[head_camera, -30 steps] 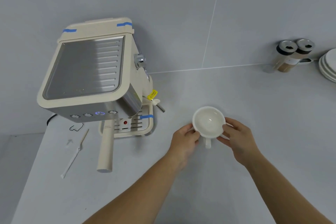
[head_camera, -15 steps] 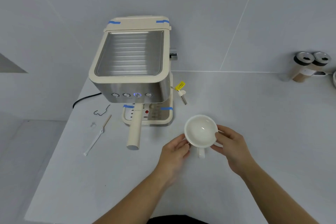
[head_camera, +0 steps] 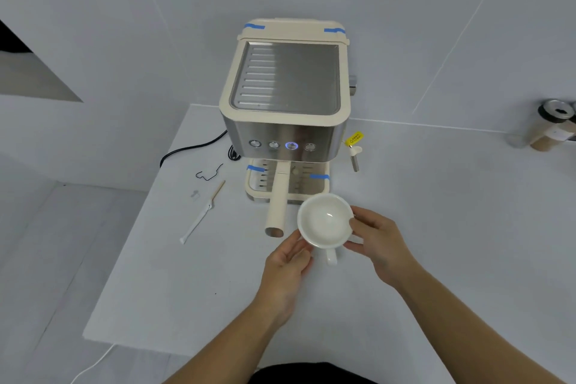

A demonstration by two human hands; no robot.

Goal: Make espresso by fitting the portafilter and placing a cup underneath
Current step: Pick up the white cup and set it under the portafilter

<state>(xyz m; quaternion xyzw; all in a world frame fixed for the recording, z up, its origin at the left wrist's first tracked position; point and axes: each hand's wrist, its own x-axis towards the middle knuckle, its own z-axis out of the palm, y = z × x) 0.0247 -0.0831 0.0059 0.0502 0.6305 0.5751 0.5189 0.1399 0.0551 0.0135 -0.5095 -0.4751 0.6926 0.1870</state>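
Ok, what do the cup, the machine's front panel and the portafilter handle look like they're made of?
Cup: likely glazed white ceramic, given the glossy highlight inside. Front panel of the espresso machine: seemingly brushed stainless steel, silvery with soft reflections. Portafilter handle: matte cream, probably plastic like the machine's trim, with a darker end cap; I can't be sure. Both hands, left and right, hold the cup.
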